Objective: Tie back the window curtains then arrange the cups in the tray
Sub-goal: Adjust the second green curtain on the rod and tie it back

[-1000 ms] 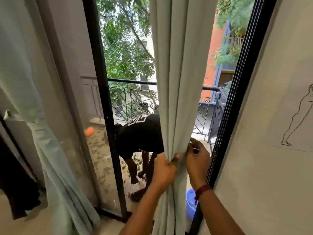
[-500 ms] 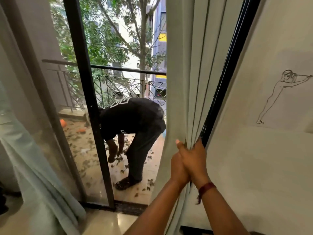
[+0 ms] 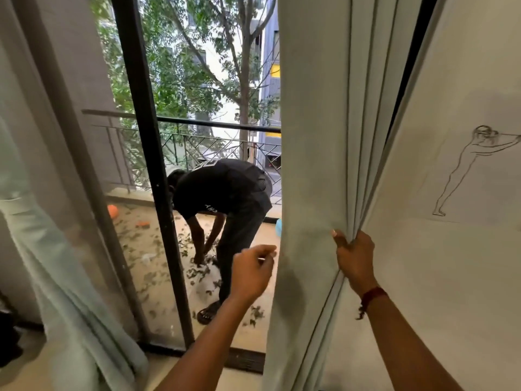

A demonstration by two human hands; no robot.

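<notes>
Hanging at the far left, the left curtain [image 3: 64, 277] looks already gathered, with a tie band [image 3: 15, 200] of the same cloth cinched round it at the edge of view, so that half of the curtain job appears done. Just right of it stands the black door frame [image 3: 146, 193], and beyond it a person in dark clothes [image 3: 225, 190] bends over the leaf-strewn balcony floor [image 3: 138, 249]. The left hand [image 3: 251, 275] hovers just beside the near edge of the right curtain [image 3: 313, 179], its fingers loosely curled and holding nothing I can see; whether it touches the cloth is hard to tell. That curtain hangs in long loose folds with no tie visible on it. The right hand [image 3: 353, 258] grips its bunched folds on the right side, fingers and thumb curled round the cloth, close to the wall [image 3: 451, 292] that bears a line drawing [image 3: 465, 176]. By my judgement this curtain is not yet fully gathered or tied, and the cups and tray, nowhere in view, are untouched.
</notes>
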